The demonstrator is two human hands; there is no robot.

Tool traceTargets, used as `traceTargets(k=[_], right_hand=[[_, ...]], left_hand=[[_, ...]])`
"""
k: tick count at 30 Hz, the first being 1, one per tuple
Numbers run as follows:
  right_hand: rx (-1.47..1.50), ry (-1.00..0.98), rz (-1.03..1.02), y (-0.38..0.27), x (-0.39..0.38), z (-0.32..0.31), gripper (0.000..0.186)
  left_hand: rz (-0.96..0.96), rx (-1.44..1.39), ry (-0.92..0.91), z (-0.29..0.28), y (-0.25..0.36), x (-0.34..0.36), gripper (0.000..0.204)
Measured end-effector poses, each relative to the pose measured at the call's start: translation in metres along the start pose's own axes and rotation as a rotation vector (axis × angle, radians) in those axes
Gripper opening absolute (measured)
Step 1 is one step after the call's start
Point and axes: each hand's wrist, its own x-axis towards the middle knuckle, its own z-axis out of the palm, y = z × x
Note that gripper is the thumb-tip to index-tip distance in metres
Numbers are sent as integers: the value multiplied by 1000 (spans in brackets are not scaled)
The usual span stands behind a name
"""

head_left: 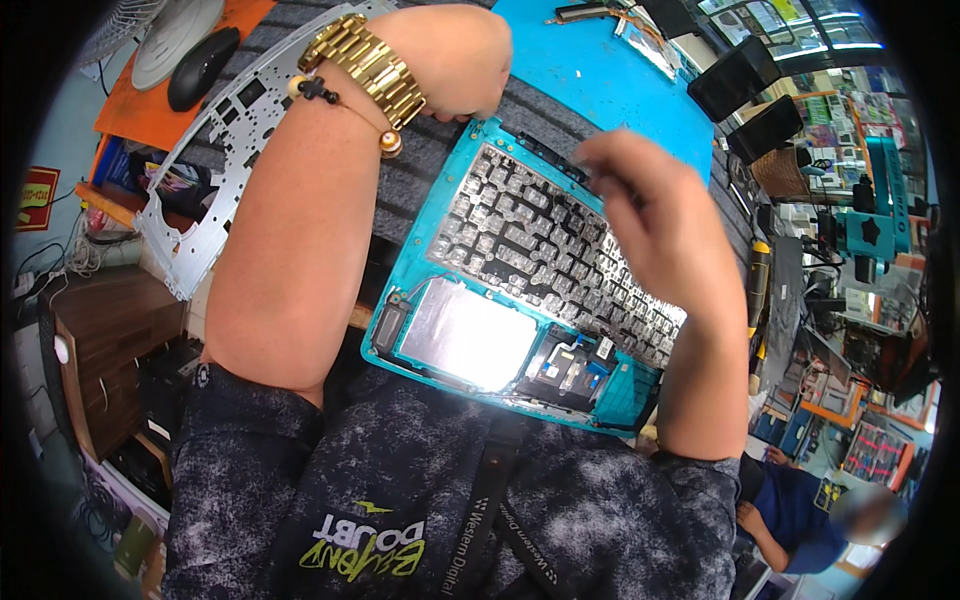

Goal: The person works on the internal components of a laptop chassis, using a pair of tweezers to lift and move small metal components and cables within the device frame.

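An opened turquoise laptop shell (400,290) lies upside down in front of me, showing the back of its keyboard (550,250), a shiny silver plate (465,335) and small circuit parts. My left hand (450,60), with a gold watch and bead bracelet on the wrist, presses the shell's far corner with curled fingers. My right hand (640,200) rests over the keyboard's far right edge, fingertips pinched on something too small and blurred to name.
A perforated metal keyboard backplate (215,150) lies at the left on a grey striped surface. A black mouse (200,68) sits on an orange pad. A blue mat (610,80) lies beyond. A seated person (800,510) is at lower right, near a shelf of tools.
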Motion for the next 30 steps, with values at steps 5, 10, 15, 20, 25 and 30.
traceTargets(k=[5,10,15,20,25,30], right_hand=[[-127,-140,-53,-27,-6,20,21],[-222,-63,-132,-33,-4,31,20],[-267,-62,-142,-38,-3,35,17],[-320,-92,-113,-40,-2,35,16],[-323,-98,-122,-39,-1,35,15],[-326,-117,-122,-40,0,35,16]], left_hand=[[-24,12,-2,0,1,0,15],[-53,18,-3,0,4,0,16],[-52,22,-3,-1,6,-1,16],[-56,17,-2,-1,6,-1,16],[-51,26,11,1,5,-1,15],[-49,24,12,1,5,0,14]])
